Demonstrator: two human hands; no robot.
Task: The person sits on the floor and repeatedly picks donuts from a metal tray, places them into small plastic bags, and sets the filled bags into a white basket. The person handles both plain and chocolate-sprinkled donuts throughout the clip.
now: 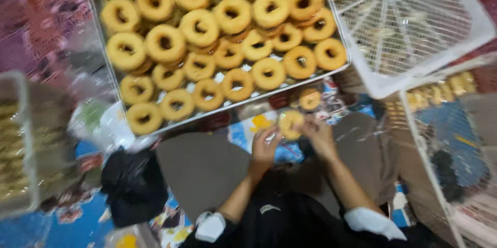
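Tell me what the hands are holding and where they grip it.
Both the left hand and right hand hold one ring-shaped pastry between them, fingertips on its opposite outer edges. The blur hides the exact finger placement.

Golden ring biscuit (blurred) held between both hands.

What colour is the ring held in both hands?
Golden yellow, like those on the tray; the ring shows in the head view.

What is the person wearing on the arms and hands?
Both hands, left and right, are bare, with no gloves. The forearms are uncovered. The dark sleeves are pushed up near the elbows, each ending in a white cuff. Blur hides any rings or a watch.
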